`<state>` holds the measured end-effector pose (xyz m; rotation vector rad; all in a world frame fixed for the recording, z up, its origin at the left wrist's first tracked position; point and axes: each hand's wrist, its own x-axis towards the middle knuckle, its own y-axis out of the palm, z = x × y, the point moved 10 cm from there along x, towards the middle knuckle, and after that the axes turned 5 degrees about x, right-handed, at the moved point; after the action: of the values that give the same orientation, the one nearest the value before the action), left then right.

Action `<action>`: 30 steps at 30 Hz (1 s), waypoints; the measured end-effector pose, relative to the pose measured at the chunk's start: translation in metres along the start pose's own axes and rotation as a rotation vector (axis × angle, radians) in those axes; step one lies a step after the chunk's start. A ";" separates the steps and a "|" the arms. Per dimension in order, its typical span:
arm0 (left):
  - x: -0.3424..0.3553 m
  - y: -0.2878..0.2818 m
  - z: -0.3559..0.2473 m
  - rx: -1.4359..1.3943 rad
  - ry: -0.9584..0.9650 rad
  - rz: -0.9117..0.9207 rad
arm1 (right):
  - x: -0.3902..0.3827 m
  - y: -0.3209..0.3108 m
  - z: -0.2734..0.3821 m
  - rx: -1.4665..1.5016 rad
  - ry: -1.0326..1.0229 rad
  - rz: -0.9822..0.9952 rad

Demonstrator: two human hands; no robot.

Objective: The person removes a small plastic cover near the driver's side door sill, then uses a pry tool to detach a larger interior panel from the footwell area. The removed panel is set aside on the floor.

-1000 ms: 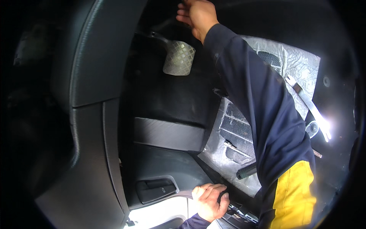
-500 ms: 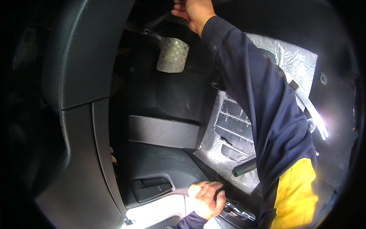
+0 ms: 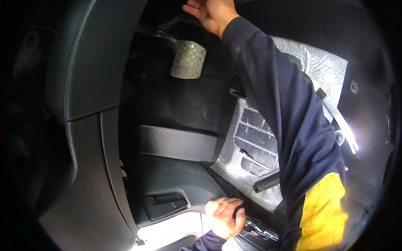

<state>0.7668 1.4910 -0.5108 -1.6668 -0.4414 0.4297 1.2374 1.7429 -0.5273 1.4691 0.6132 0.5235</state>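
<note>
I find my right hand [image 3: 215, 16] far off, fingers extended, partly cropped; any hold I cannot tell. The crosshatched pedal [image 3: 188, 60] lies just nearer, slightly left. My left hand [image 3: 226, 217], loosely open, rests against dark side trim [image 3: 180, 175]. My right sleeve [image 3: 289, 104] obstructs the silver sheet [image 3: 333, 69].

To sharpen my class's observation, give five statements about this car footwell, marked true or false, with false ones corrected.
1. The left hand is nearer the release lever than the pale cross-hatched pedal. True.
2. The right hand presses that pedal's face. False: it shows above that face in the picture.
3. The right sleeve crosses in front of the foil mat. True.
4. The right sleeve is entirely navy. False: it has a yellow panel.
5. The left hand holds the metal bar. False: the bar lies apart from both hands.
</note>
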 end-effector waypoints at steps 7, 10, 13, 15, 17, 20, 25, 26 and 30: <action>0.000 0.000 0.001 -0.039 -0.024 0.017 | 0.015 0.006 0.001 0.051 -0.051 0.063; 0.000 -0.001 0.001 -0.052 -0.020 0.005 | 0.010 0.008 0.007 -0.005 -0.113 0.016; 0.000 -0.001 0.000 -0.046 -0.020 0.018 | -0.001 0.007 0.018 -0.140 -0.171 -0.112; 0.000 -0.002 0.000 -0.046 -0.023 0.020 | -0.008 0.010 0.024 -0.258 -0.160 -0.141; 0.001 -0.002 0.000 -0.047 -0.027 0.020 | -0.016 0.011 0.029 -0.341 -0.173 -0.179; 0.001 -0.002 0.000 -0.042 -0.027 0.016 | -0.019 0.011 0.027 -0.346 -0.162 -0.187; 0.000 -0.002 -0.001 -0.049 -0.018 0.014 | 0.002 0.008 0.007 -0.136 0.041 -0.018; 0.000 -0.002 -0.001 -0.038 -0.011 0.010 | 0.006 0.003 0.006 -0.144 0.066 -0.014; 0.000 -0.001 -0.002 -0.039 -0.007 0.003 | 0.015 -0.001 -0.003 0.092 0.135 0.059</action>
<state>0.7676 1.4900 -0.5091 -1.7042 -0.4546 0.4320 1.2467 1.7552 -0.5296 1.5506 0.7094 0.6516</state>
